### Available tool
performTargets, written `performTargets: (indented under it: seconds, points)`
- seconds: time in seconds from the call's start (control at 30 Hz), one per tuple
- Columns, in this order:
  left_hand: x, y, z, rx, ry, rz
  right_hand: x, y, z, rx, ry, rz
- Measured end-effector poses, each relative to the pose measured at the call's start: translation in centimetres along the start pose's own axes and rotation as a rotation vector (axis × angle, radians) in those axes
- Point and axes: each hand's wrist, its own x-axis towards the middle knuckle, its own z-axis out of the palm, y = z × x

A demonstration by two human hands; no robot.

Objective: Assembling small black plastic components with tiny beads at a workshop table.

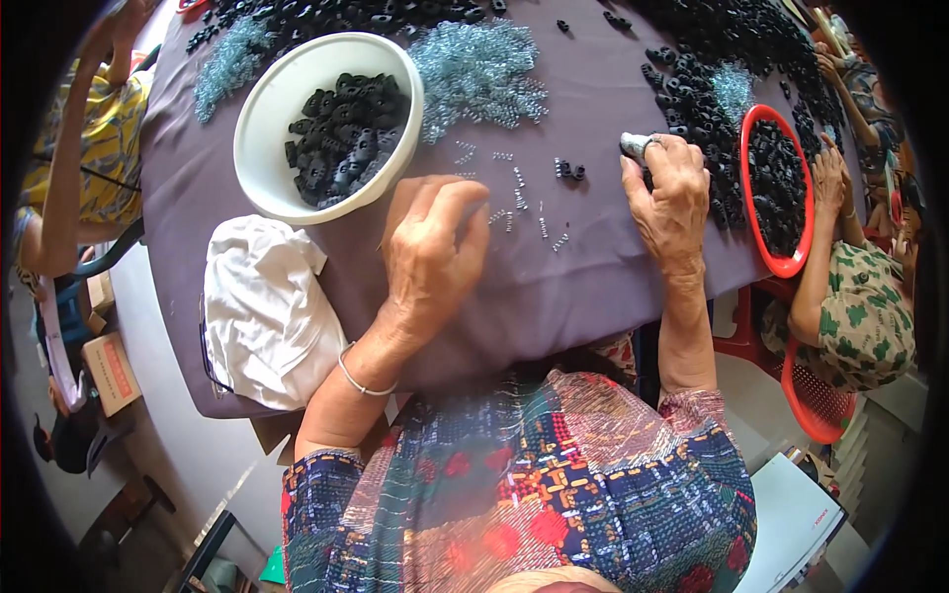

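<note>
My left hand [435,247] hovers over the purple cloth just below a white bowl [252,148] that holds many small black plastic pieces [346,138]. Its fingers are bent and blurred by motion, so whether they hold anything is unclear. At the edge of a heap of black pieces [682,94], my right hand [667,198] has its fingers curled closed. A silvery wrap [636,144] covers one fingertip. Something dark shows between thumb and finger, too hidden to name. Between my hands lie several loose coil springs [519,188] and a few black pieces [569,170].
Piles of springs [479,74] lie beside the bowl. A red-rimmed basket [746,198] of black pieces stands at the right table edge. A crumpled white cloth [267,306] lies at the left corner. Co-workers' arms show at left [64,158] and right [828,193].
</note>
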Motion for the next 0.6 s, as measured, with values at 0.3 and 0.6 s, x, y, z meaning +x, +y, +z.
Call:
performTargets:
  seconds: [0.3, 0.6]
  points:
    - [-0.5, -0.2, -0.2, 0.024, -0.011, -0.006, -0.9, -4.7, 0.3, 0.347, -0.175, -0.252]
    - [-0.4, 0.2, -0.3, 0.027, -0.075, -0.049, -1.9, -6.9, 2.6, 0.192, -0.088, -0.246]
